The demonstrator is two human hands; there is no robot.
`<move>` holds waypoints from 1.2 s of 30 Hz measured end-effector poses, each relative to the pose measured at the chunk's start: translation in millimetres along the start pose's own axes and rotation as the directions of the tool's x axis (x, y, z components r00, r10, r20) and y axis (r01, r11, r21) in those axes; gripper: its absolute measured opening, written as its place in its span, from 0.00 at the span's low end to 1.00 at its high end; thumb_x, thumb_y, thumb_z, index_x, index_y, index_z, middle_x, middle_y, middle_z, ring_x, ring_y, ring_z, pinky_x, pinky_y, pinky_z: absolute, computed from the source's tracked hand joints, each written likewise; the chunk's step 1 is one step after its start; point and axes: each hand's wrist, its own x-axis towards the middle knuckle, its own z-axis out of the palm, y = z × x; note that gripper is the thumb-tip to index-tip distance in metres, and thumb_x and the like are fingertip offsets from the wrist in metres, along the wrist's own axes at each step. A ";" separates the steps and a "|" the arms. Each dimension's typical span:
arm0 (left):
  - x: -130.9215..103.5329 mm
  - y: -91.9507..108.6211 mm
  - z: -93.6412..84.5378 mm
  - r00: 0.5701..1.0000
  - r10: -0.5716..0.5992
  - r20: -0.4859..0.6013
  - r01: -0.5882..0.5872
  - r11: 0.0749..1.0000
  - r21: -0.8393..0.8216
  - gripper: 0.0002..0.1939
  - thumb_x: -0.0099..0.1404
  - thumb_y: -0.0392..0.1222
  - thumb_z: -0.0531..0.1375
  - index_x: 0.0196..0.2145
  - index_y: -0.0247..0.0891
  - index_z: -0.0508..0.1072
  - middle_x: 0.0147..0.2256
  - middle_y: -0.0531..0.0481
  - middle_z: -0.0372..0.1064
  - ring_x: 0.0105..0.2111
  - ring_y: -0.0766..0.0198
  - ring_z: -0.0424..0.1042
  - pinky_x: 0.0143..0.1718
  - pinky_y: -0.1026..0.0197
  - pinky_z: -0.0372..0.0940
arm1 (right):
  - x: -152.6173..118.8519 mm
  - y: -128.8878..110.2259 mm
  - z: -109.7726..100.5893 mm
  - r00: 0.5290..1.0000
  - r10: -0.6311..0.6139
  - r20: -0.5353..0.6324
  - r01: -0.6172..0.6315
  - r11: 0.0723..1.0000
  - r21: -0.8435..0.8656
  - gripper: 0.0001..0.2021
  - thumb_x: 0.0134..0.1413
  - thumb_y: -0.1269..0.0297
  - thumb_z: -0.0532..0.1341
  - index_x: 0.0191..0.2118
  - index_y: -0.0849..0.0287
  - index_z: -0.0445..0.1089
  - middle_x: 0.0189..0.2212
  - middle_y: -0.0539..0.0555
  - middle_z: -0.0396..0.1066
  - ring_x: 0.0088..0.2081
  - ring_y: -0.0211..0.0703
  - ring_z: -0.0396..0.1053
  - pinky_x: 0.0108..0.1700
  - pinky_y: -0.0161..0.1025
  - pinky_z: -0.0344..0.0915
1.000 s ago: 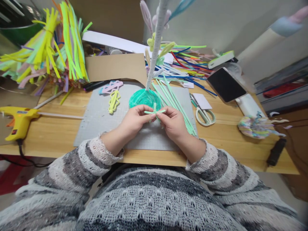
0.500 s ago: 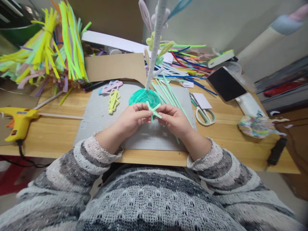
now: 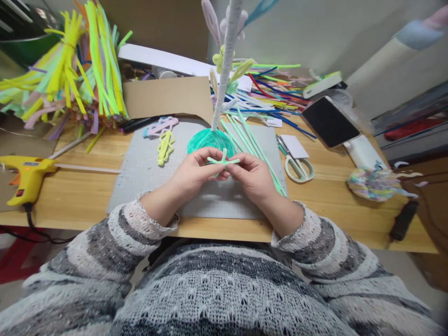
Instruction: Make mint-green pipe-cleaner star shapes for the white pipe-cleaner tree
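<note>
A small mint-green pipe-cleaner piece [image 3: 224, 161] with several arms is pinched between my two hands over the grey mat [image 3: 140, 186]. My left hand [image 3: 196, 171] grips it from the left with thumb and fingers. From the right, my right hand [image 3: 252, 174] pinches it with thumb and forefinger. Just behind the fingers lies a round green base [image 3: 206, 140], with a white wrapped stem [image 3: 224, 70] rising from it. Pastel loops are attached along the stem. Long mint pipe cleaners [image 3: 257, 144] lie on the mat, partly behind my right hand.
Yellow and pink-blue shapes [image 3: 165, 148] lie on the mat's left. A yellow glue gun [image 3: 31, 177] is at far left, near bundled pipe cleaners [image 3: 105, 60]. Scissors [image 3: 298, 169], a phone [image 3: 329, 122] and a pastel ring [image 3: 371, 183] are to the right.
The mint piece has turned in my fingers, and its arms now point differently. My fingers have shifted slightly around it, while both forearms stay nearly in place.
</note>
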 end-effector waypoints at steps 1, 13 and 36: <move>0.2 -0.5 -0.4 1.000 0.006 0.002 -0.006 1.000 -0.001 0.15 0.48 0.36 0.71 0.32 0.33 0.70 0.30 0.55 0.71 0.27 0.68 0.75 0.34 0.64 0.69 | 0.2 -0.2 -0.6 1.000 0.008 0.008 -0.008 1.000 -0.020 0.12 0.44 0.57 0.71 0.31 0.57 0.72 0.23 0.46 0.71 0.25 0.34 0.68 0.30 0.35 0.66; 5.1 4.9 -8.1 0.960 -0.279 0.035 0.282 0.950 -0.132 0.07 0.54 0.31 0.67 0.31 0.30 0.72 0.24 0.51 0.72 0.23 0.70 0.73 0.31 0.67 0.69 | 6.5 -9.3 -9.3 0.994 -0.037 0.106 0.064 0.963 -0.263 0.14 0.46 0.52 0.69 0.32 0.57 0.72 0.29 0.50 0.72 0.33 0.39 0.69 0.39 0.39 0.67; 6.6 -4.5 -5.6 0.996 0.018 -0.088 -0.011 0.997 0.081 0.15 0.47 0.43 0.72 0.30 0.33 0.74 0.22 0.54 0.71 0.22 0.71 0.68 0.30 0.64 0.65 | 0.6 -5.4 -4.0 0.999 -0.049 -0.002 0.048 0.977 -0.207 0.12 0.47 0.55 0.68 0.32 0.58 0.71 0.29 0.50 0.74 0.32 0.39 0.71 0.39 0.40 0.69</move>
